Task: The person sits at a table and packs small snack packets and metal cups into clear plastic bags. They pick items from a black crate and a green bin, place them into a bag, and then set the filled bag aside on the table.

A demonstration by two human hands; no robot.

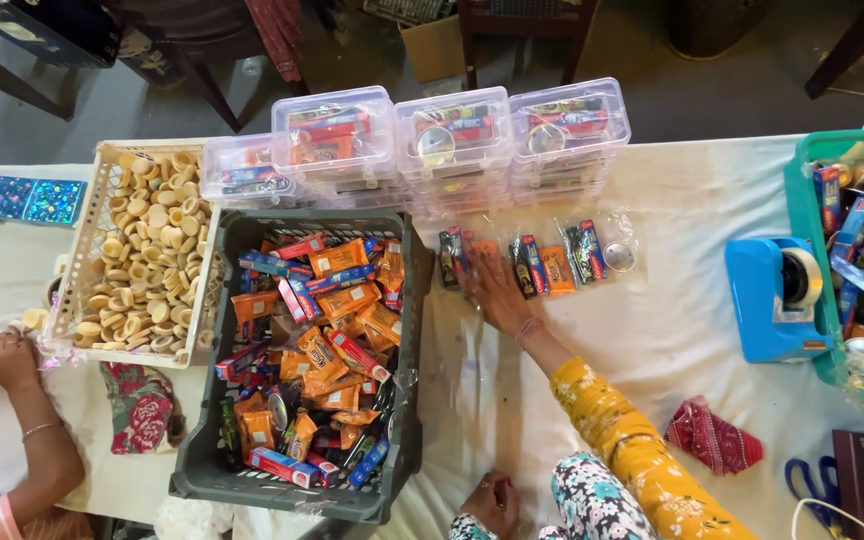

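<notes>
One white cloth-covered table (692, 330) fills the frame. Left of centre sits a dark grey plastic crate (407, 330) of orange and blue snack packets. Above it stand stacked clear plastic lidded boxes (452, 140). At centre, the right hand (497, 292) lies flat, fingers spread, on a row of clear cellophane sachets (537, 262), long axes pointing up-frame. Sliding could scatter them. The left hand (492, 503), bottom centre, grip cannot be determined.

Glossy foil-like packets (327, 340) fill a matt grey plastic crate (407, 400), clear shiny plastic boxes (452, 135) stand behind, and a matt white cloth (672, 330) covers the desk.
</notes>
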